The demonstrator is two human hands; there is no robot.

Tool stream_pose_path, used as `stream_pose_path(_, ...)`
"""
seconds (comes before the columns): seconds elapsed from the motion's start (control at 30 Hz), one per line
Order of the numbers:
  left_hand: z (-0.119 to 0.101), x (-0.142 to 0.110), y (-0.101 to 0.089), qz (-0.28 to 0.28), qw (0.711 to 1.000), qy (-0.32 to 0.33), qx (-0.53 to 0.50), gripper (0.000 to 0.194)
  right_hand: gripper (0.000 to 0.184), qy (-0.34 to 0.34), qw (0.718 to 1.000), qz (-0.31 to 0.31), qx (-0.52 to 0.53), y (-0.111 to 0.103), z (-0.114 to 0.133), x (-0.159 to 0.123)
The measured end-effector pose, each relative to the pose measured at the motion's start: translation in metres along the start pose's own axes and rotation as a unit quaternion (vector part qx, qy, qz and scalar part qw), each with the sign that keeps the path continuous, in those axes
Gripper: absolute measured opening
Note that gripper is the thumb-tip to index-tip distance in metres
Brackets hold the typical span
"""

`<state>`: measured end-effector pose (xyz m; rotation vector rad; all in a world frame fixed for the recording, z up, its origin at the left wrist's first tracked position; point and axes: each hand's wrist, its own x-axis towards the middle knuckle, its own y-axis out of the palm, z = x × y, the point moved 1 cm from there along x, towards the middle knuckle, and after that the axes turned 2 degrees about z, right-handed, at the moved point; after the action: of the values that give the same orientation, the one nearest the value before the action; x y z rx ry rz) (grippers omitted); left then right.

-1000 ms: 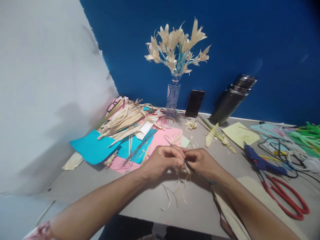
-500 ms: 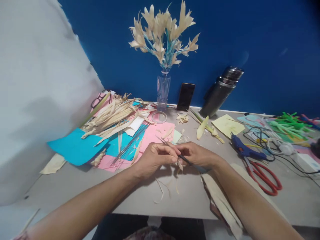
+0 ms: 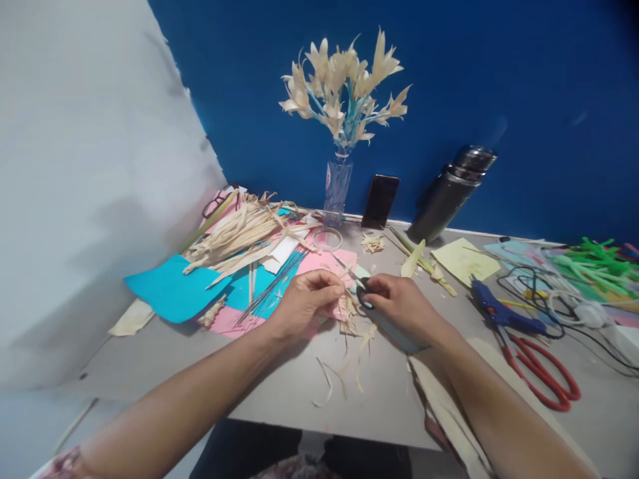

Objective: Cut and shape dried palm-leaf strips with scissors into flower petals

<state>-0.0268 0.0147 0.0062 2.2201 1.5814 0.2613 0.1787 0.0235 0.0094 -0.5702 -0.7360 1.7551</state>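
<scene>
My right hand (image 3: 404,303) grips small black-handled scissors (image 3: 367,293), their narrow blades slanting away to the upper left. Close by on the left, my left hand (image 3: 312,299) has its thumb and fingertips pinched on a thin pale husk strip (image 3: 348,291), mostly hidden by the fingers. Under and between the hands lie pale husk scraps (image 3: 349,326) on pink paper (image 3: 304,326) and the table. A few curled slivers (image 3: 327,382) are strewn nearer the front edge.
Dried husk strips (image 3: 239,233), blue paper (image 3: 170,286) and thin wires (image 3: 274,286) lie left. Behind stand a bottle of husk flowers (image 3: 338,189), a phone (image 3: 380,201) and a flask (image 3: 446,199). Right are a blue glue gun (image 3: 499,309) and red-handled scissors (image 3: 544,372).
My hands have drawn slightly apart. The black-handled scissors have shifted in my right hand, their handle ring now showing at its fingers. The whole view has moved a little.
</scene>
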Motion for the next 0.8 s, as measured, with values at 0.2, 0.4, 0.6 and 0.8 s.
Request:
stream_pose_path(0.2, -0.004, 0.000, 0.001, 0.019, 1.000, -0.020, -0.013, 0.021, 0.022, -0.099, 0.993, -0.018, -0.058, 0.005, 0.005, -0.005)
stream_pose_path(0.4, -0.006, -0.005, 0.007, 0.043, 0.995, 0.042, 0.085, 0.010, 0.049, 0.043, 0.923, 0.126, 0.362, 0.011, 0.011, -0.009)
stream_pose_path(0.6, -0.003, -0.006, 0.003, 0.049, 0.998, -0.031, 0.015, 0.029, 0.034, 0.043, 0.925, 0.079, 0.369, 0.014, 0.018, -0.012)
stream_pose_path(0.8, -0.002, -0.007, 0.007, 0.071, 0.995, -0.064, 0.031, 0.021, 0.020, 0.023, 0.959, 0.016, 0.283, 0.015, 0.024, -0.014)
